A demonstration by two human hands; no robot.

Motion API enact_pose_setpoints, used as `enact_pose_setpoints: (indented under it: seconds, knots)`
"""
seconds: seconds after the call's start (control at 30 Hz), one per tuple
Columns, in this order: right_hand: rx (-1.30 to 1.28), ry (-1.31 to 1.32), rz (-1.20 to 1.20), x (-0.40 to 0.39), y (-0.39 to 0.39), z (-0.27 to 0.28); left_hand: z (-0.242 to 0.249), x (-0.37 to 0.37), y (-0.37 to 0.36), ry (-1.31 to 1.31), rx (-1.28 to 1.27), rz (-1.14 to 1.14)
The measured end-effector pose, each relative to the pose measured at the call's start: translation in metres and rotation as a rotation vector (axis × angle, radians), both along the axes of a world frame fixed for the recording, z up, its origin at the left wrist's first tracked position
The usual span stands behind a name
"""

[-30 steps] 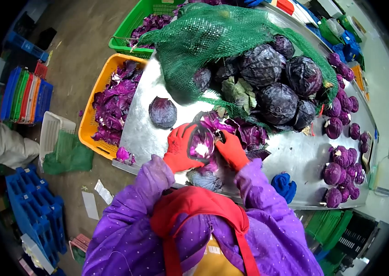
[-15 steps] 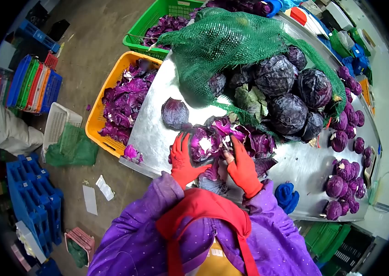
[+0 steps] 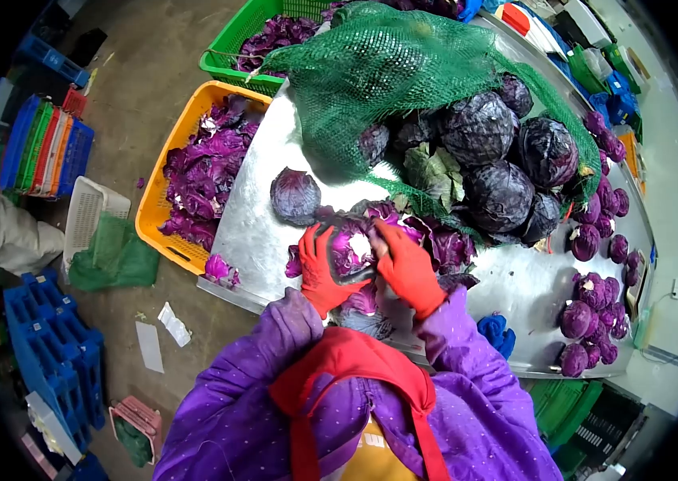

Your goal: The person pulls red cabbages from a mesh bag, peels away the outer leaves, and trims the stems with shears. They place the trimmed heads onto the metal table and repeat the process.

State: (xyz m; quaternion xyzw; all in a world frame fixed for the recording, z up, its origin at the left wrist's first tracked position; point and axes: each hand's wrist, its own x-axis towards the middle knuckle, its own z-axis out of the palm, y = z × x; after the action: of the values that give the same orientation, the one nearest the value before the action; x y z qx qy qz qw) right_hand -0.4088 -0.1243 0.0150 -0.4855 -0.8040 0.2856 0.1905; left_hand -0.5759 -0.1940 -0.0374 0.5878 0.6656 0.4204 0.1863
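Observation:
In red gloves with dark palms, both hands work at the near edge of the metal table. My left hand is wrapped round the left side of a purple cabbage whose white cut stem faces up. Against the cabbage's right side, my right hand has its fingers curled in; what they grip is hidden. Loose purple leaves lie just beyond and right of it. A whole dark cabbage sits further left. Beyond the hands, a green mesh sack spills several unpeeled cabbages.
Left of the metal table, a yellow crate holds purple leaves, with a green crate behind it. Trimmed cabbages are grouped at the right. A blue cloth lies on the near edge. Blue pallets stand on the floor.
My right hand has moved left and up onto the cabbage, its fingers now curled at the stem side. My left hand keeps its hold. The whole view has shifted slightly.

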Motion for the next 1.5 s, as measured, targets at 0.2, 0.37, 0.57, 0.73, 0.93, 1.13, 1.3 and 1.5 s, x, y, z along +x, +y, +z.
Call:
enact_pose_setpoints:
  seconds: [0.2,0.37,0.57,0.73,0.93,1.13,1.3,1.5]
  knots:
    - [-0.301,0.181,-0.174,0.010,0.042,-0.025,0.001,-0.015,-0.002,-0.010,0.059,-0.104]
    - [-0.262,0.224,-0.109,0.006,-0.002,0.010,0.002,-0.033,-0.014,-0.289,-0.033,-0.151]
    - [-0.200,0.159,-0.066,-0.004,-0.028,0.012,0.006,-0.015,-0.015,-0.339,-0.161,0.018]
    - [-0.262,0.176,-0.036,-0.006,-0.028,-0.005,0.021,-0.027,-0.012,-0.304,-0.160,-0.114]
    - [-0.225,0.074,0.007,-0.012,-0.020,-0.003,0.005,-0.031,-0.013,-0.252,-0.245,-0.118]
    - [-0.331,-0.014,-0.140,-0.010,0.011,-0.041,0.021,-0.031,-0.013,-0.114,-0.315,-0.234]
    - [-0.154,-0.057,-0.119,-0.007,0.015,-0.062,0.005,-0.046,-0.021,-0.265,-0.192,-0.247]
    - [-0.307,0.239,-0.256,0.040,0.022,-0.034,-0.025,-0.041,-0.048,-0.774,-0.183,-0.067]
